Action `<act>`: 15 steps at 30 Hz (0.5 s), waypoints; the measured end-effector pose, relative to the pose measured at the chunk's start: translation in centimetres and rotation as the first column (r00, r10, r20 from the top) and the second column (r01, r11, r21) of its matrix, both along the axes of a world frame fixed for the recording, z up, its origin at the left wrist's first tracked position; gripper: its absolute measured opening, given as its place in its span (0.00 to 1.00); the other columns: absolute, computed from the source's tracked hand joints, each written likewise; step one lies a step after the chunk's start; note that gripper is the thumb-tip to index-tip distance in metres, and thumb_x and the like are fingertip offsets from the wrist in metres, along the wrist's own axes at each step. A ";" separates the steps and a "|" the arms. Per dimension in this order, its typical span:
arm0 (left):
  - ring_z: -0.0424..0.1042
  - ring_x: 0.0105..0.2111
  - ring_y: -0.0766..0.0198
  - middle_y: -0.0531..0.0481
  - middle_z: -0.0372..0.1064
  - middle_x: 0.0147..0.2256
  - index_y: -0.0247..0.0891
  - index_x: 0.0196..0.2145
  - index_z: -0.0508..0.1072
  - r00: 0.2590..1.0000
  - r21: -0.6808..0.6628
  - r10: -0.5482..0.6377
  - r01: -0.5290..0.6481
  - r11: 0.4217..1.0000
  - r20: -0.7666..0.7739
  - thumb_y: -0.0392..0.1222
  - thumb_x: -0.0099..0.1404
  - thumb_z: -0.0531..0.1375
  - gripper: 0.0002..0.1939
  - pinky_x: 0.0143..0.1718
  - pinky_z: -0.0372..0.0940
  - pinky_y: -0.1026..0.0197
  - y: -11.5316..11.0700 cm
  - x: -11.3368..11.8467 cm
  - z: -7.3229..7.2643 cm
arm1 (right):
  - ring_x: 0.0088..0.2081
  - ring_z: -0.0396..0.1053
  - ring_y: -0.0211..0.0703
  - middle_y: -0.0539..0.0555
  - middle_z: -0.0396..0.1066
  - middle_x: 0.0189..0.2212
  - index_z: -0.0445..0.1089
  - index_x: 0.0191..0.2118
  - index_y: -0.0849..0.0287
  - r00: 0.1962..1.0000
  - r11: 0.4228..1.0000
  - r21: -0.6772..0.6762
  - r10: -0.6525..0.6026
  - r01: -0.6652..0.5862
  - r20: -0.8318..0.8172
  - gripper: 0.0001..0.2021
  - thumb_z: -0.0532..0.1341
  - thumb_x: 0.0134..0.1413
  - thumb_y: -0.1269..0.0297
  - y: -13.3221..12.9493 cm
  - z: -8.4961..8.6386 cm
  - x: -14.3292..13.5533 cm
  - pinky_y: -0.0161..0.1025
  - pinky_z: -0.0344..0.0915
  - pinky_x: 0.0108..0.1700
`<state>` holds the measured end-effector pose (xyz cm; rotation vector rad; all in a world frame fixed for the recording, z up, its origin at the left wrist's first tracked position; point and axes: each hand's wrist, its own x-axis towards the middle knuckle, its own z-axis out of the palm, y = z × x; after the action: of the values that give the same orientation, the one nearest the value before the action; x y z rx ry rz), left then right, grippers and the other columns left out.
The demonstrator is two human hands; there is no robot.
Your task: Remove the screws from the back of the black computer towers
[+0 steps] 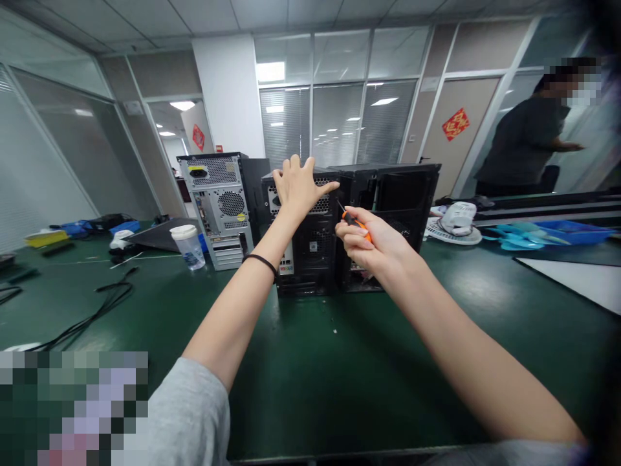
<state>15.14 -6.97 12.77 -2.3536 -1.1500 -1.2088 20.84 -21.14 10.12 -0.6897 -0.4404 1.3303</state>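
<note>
A black computer tower [315,265] stands upright on the green table, its rear panel facing me. My left hand [297,191] lies with fingers spread over the upper part of that panel and its top edge. In my right hand [366,239] is a screwdriver [356,223] with an orange and black handle, my fingers wrapped round it. Its thin shaft points up and left to the tower's right rear edge. Whether the tip sits in a screw is too small to tell. Directly to the right stands a second black computer case [407,188], partly behind my right hand.
A silver computer tower [226,213] stands at left, beside a lidded plastic cup [188,247]. Black cables [104,301] lie on the green table [291,388]. At right are a white fan [456,223] and a blue tray [572,232]. A person [526,136] stands behind.
</note>
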 end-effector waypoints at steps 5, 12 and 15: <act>0.51 0.58 0.38 0.38 0.59 0.54 0.42 0.54 0.62 1.000 -0.001 -0.006 0.006 1.000 -0.006 0.66 0.56 0.55 0.35 0.55 0.49 0.43 0.0 0.0 0.0 | 0.09 0.40 0.24 0.39 0.42 0.15 0.50 0.26 0.57 0.993 0.999 -0.037 0.009 -0.013 -0.122 0.14 0.44 0.65 0.68 -0.2 0.1 0.1 0.20 0.41 0.07; 0.50 0.58 0.39 0.38 0.59 0.54 0.42 0.54 0.62 1.000 -0.013 -0.004 0.004 1.000 -0.003 0.67 0.56 0.55 0.35 0.55 0.49 0.43 0.0 0.0 0.0 | 0.10 0.45 0.23 0.40 0.47 0.16 0.52 0.28 0.57 0.982 1.000 -0.011 0.010 -0.013 -0.191 0.13 0.44 0.66 0.67 -0.2 0.3 0.3 0.19 0.44 0.07; 0.49 0.58 0.38 0.38 0.58 0.55 0.42 0.55 0.62 1.000 -0.024 -0.011 0.011 1.000 0.000 0.67 0.56 0.55 0.35 0.55 0.48 0.43 0.0 0.0 0.0 | 0.10 0.47 0.23 0.40 0.48 0.16 0.52 0.28 0.58 0.977 1.000 -0.003 0.013 -0.014 -0.214 0.12 0.44 0.66 0.68 -0.2 0.4 0.2 0.19 0.45 0.08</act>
<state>15.16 -7.02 12.80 -2.3809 -1.1595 -1.2044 21.05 -21.34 10.51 -0.5399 -0.2687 1.4017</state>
